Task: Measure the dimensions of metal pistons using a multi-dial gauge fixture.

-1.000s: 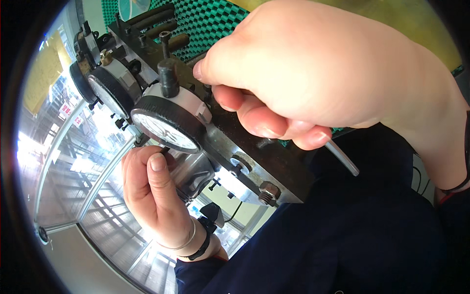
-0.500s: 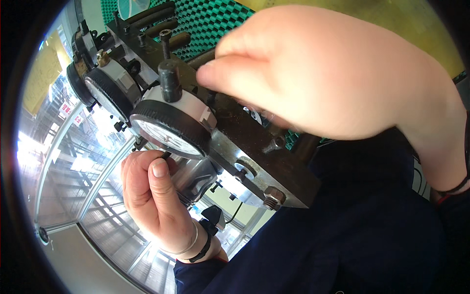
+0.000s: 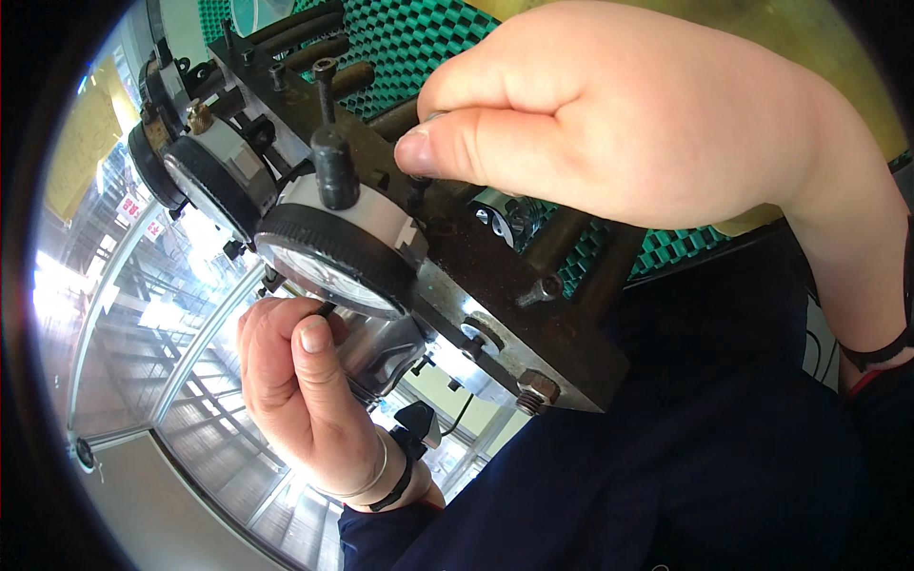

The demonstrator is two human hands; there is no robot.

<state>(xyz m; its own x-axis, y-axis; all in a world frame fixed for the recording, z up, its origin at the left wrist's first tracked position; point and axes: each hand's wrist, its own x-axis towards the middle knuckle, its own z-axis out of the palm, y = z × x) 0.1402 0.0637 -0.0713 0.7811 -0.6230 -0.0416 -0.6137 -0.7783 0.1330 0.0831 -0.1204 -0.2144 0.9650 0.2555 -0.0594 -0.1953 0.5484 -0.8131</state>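
A dark metal fixture (image 3: 533, 314) carries dial gauges with black rims. My left hand (image 3: 305, 400) is closed around a shiny round metal part (image 3: 381, 347) just under the nearest dial gauge (image 3: 333, 257), thumb up against it. My right hand (image 3: 619, 124) is closed over the top of the fixture, thumb and fingers pinching a small part there; what it pinches is hidden. A second dial gauge (image 3: 214, 181) sits further left, and a third one (image 3: 148, 162) behind it.
A green checkered mat (image 3: 419, 38) lies under the fixture at the top. Bolts (image 3: 538, 388) stick out of the fixture's near end. Bright reflective surface fills the left side. My dark blue sleeve and clothing fill the lower right.
My right hand has slid up and right along the fixture, and its fingers have curled tighter. The slim metal rod seen under it one second ago is out of sight. The left hand stays put.
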